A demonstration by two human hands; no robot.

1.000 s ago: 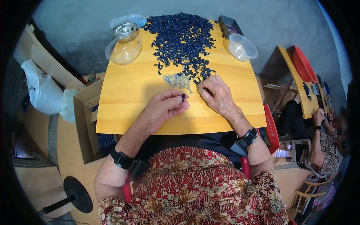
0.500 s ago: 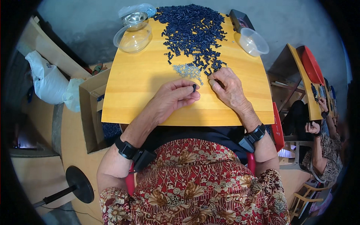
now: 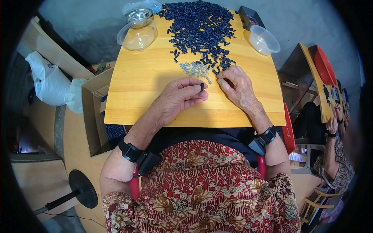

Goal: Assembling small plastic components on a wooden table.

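Between the thumb and fingers of my left hand [image 3: 178,97] is a small black plastic piece [image 3: 202,87], held upright above the table. My right hand [image 3: 239,87] rests at the near edge of the dark pile, fingers curled and pinched by the loose pieces; what is in its fingertips, if anything, is hidden. A big heap of small dark plastic pieces [image 3: 202,29] covers the far middle of the table and narrows toward my right hand. Just beyond my left fingers lies a small heap of silvery screws [image 3: 194,70].
On the wooden table [image 3: 143,101], a clear bowl [image 3: 136,37] and a metal bowl [image 3: 139,15] stand far left. A translucent tub [image 3: 264,40] and a black tray [image 3: 250,17] are far right. Left sits a cardboard box [image 3: 91,120]; at right another person [image 3: 332,159] works near a red basin [image 3: 324,66].
My hands stay nearly in place, the left still holding the black piece. The view has shifted slightly. The other person's hands at right have come together at their table's edge.
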